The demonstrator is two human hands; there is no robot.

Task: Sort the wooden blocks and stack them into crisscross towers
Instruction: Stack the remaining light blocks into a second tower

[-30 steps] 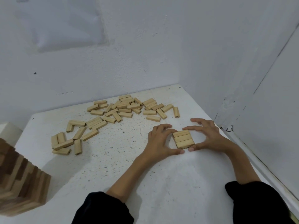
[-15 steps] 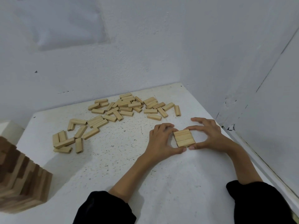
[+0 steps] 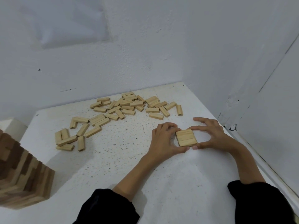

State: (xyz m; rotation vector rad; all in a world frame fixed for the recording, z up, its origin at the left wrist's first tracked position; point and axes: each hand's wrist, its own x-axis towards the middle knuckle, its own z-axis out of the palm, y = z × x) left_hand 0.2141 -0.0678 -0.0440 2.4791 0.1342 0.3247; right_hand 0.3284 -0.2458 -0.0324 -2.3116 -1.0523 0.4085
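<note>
Little has moved: I'm still watching the three-block layer (image 3: 186, 137) being squared up.
Far left of that layer stands one built tower (image 3: 24, 175); left and behind it, loose blocks (image 3: 123, 109) lie scattered, so I judge most stacking remains. The left hand (image 3: 163, 141) curls its fingers against it, the right hand (image 3: 213, 136) pinches it thumb-to-forefinger, on a speckled white table (image 3: 129, 159) in a white-walled corner (image 3: 191, 54).

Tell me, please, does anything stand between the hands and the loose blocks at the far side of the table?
Nothing visible does. The left hand and right hand both pinch a flat row of three blocks, and only bare white table lies between them and the loose blocks.
</note>
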